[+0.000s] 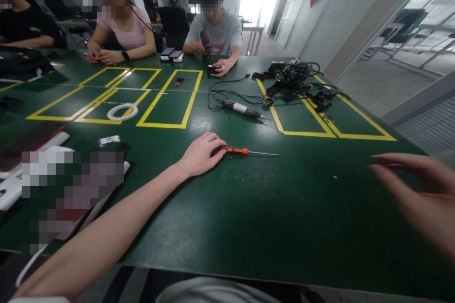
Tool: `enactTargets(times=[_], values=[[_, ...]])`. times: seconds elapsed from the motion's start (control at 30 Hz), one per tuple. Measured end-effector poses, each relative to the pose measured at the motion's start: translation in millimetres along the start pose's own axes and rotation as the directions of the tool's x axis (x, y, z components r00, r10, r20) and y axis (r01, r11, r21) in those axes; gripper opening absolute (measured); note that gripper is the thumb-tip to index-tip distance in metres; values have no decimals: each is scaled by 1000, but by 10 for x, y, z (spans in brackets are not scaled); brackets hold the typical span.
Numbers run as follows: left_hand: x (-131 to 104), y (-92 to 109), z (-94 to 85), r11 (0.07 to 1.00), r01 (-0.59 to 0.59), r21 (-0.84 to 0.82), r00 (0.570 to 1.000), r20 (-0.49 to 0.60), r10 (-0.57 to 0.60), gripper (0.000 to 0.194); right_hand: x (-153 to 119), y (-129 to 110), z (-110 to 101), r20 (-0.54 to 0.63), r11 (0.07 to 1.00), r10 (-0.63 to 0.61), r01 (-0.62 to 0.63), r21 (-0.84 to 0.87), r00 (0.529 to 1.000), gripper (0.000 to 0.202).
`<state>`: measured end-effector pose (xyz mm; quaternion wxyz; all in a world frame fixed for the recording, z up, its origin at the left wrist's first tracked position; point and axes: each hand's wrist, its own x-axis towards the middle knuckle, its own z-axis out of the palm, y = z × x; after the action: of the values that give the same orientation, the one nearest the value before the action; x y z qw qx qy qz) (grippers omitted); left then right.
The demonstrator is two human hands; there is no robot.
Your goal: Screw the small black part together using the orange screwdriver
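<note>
My left hand (pixel 203 155) rests on the green table (pixel 199 218), its fingers wrapped round the handle of an orange and black screwdriver (pixel 245 151). The thin metal shaft lies along the tabletop, pointing right. Over the right side of the table is my right hand (pixel 415 184), blurred, with thumb and fingertips close together; whatever is between them, if anything, is too small to name. A small pale piece (pixel 335 177) lies to the left of that hand. Several tiny screws (pixel 239 178) lie just below the screwdriver.
A corded electric screwdriver (pixel 243 109) lies beyond my left hand, near tangled black cables (pixel 295 78). White tape roll (pixel 122 111) at left, over yellow tape outlines. Phones and white devices (pixel 53 156) sit at the near left. Across the table, a person (pixel 213 33) holds a power tool.
</note>
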<state>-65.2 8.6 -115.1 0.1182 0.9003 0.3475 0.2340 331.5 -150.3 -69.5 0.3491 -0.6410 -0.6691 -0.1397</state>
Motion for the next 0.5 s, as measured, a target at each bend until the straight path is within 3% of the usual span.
enactTargets(times=[0.03, 0.07, 0.13, 0.2, 0.3, 0.5], values=[[0, 0, -1, 1000, 0, 1, 1000, 0, 0, 22, 46, -228, 99, 73, 975, -193, 183, 125, 978, 22], [0, 0, -1, 1000, -1, 1, 1000, 0, 1, 22, 96, -451, 211, 153, 908, -366, 317, 273, 918, 20], [-2, 1, 0, 1000, -6, 3, 1000, -2, 6, 22, 198, -828, 463, 293, 781, -571, 398, 481, 767, 24], [-3, 5, 1, 1000, -8, 6, 1000, -9, 8, 22, 288, -1057, 720, 353, 717, -647, 382, 583, 676, 26], [-2, 12, 4, 1000, -5, 12, 1000, -10, 5, 22, 373, -1148, 1030, 437, 686, -664, 262, 679, 607, 22], [4, 21, 8, 1000, 3, -3, 1000, -3, -3, 22, 416, -1106, 1220, 455, 670, -679, 232, 705, 576, 26]])
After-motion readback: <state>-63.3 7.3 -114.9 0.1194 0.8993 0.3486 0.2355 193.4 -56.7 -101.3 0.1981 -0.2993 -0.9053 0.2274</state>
